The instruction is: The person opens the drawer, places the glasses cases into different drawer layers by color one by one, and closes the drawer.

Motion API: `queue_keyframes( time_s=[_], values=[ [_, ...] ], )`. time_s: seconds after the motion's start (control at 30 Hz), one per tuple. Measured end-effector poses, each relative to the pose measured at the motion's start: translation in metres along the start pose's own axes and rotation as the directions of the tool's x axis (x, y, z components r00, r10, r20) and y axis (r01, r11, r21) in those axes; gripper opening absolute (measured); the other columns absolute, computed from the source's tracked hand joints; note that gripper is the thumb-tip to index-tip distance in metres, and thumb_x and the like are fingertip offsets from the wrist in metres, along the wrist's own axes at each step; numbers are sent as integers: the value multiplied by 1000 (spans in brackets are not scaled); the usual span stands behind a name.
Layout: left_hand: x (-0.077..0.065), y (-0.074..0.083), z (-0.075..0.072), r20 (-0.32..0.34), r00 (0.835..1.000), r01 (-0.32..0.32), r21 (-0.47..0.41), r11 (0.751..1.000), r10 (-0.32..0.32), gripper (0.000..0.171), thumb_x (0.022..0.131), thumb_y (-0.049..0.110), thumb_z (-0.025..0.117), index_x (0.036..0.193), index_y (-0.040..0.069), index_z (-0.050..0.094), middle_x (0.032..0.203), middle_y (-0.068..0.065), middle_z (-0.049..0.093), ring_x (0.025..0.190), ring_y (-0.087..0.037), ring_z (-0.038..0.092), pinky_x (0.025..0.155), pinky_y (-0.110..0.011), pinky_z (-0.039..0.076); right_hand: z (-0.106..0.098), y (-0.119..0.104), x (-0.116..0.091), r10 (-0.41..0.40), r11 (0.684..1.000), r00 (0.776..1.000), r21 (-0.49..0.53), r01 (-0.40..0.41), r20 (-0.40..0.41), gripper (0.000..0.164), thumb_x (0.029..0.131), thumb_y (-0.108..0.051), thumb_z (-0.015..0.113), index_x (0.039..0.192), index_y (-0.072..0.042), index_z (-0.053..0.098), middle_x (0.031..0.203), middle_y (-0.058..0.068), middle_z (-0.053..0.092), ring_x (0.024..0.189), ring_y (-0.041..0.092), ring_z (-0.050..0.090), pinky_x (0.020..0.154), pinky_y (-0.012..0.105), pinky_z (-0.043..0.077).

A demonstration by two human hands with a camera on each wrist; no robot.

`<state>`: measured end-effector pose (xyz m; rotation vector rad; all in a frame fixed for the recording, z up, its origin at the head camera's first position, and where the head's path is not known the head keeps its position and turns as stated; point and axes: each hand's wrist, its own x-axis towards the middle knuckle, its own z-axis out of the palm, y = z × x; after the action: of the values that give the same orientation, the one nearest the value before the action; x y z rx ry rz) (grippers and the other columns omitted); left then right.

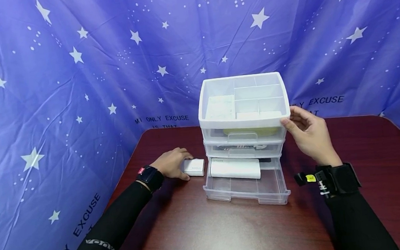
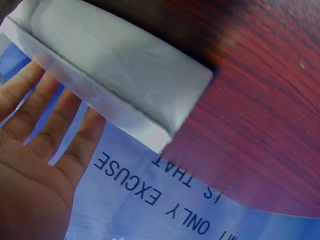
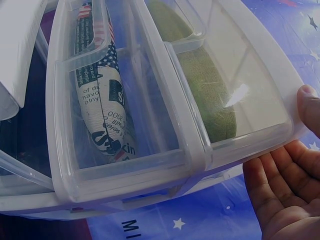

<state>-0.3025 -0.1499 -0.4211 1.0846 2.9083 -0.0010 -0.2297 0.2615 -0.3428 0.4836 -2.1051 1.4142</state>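
On the left of the table my left hand point(image 1: 173, 164) grips a small white case point(image 1: 194, 167) with faint lettering on it, thumb in front and fingers behind. In the left wrist view the fingers lie along the pale edge of the case point(image 2: 125, 65). My right hand point(image 1: 309, 133) holds the top right corner of a white drawer unit point(image 1: 244, 120), thumb on the front and fingers round the side. The bottom clear drawer point(image 1: 253, 200) is pulled out, with a long white case point(image 1: 236, 168) in its left part. The two drawers above are closed.
A case printed with text and a flag pattern point(image 3: 107, 100) lies in the middle drawer, an olive-green case point(image 3: 210, 85) in the upper one. The unit's top tray point(image 1: 258, 92) has several compartments. A blue star-patterned curtain point(image 1: 165, 52) hangs behind the dark red table point(image 1: 367, 154).
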Motion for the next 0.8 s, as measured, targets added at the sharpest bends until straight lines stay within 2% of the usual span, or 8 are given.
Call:
queue_keyframes(
  time_s=[0.17,0.43,0.57,0.8],
  values=[
    [0,-5,-1,36,998,45,-13,999,-45,64,65,46,85,120,19,67,119,4,59,102,-12,50,82,-30,49,0,0,0,1,1000,1000,-2,-1,-6,35,95,-7,64,126,9,57,106,12,65,95,10,64,79,11,50],
    [1,-9,-2,60,997,40,-30,999,-38,60,67,44,85,119,19,68,117,5,60,101,-11,51,84,-28,48,-1,0,-1,-2,1000,1000,-11,2,-3,35,95,-6,63,126,9,57,109,24,63,97,7,63,80,11,50],
    [2,-8,-3,65,997,51,-30,998,-49,58,67,45,86,117,21,69,116,6,60,99,-10,51,83,-28,48,-1,0,-1,-1,1000,1000,-22,0,-1,35,95,-6,63,127,8,57,108,22,64,97,6,63,80,11,50],
    [0,-9,-5,62,997,39,-16,999,-37,56,65,46,86,113,24,70,111,9,61,94,-9,51,79,-27,48,-1,0,-1,9,1000,1000,-20,-9,5,36,95,-8,63,128,8,57,108,11,64,95,6,63,79,10,50]
  ],
)
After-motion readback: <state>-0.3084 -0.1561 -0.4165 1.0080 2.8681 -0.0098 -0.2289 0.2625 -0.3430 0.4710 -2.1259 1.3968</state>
